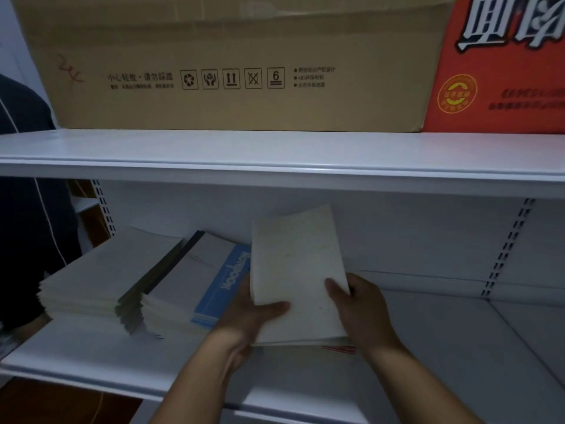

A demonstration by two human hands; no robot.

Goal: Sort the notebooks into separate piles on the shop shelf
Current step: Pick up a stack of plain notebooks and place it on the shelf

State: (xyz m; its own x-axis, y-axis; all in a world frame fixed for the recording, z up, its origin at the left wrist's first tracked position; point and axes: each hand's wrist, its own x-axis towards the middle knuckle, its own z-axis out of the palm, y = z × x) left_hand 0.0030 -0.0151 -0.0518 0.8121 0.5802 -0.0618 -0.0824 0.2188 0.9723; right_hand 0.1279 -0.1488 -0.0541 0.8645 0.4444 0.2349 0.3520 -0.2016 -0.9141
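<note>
Both hands (pixel 308 313) hold pale notebooks (pixel 298 270) beside blue "NOTEBOOK" cover (pixel 227 280).

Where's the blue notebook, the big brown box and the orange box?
Blue notebook (pixel 227 283): head view, on its blue cover.
Brown box (pixel 238 62): head view, on its front face.
Orange box (pixel 501 78): head view, on its front face.

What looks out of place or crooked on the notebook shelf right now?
The piles on the left overlap: dark-edged notebooks lie wedged between two pale stacks, and the blue notebook sits half covered. Both hands, left and right, hold a pale stack tilted up.
</note>
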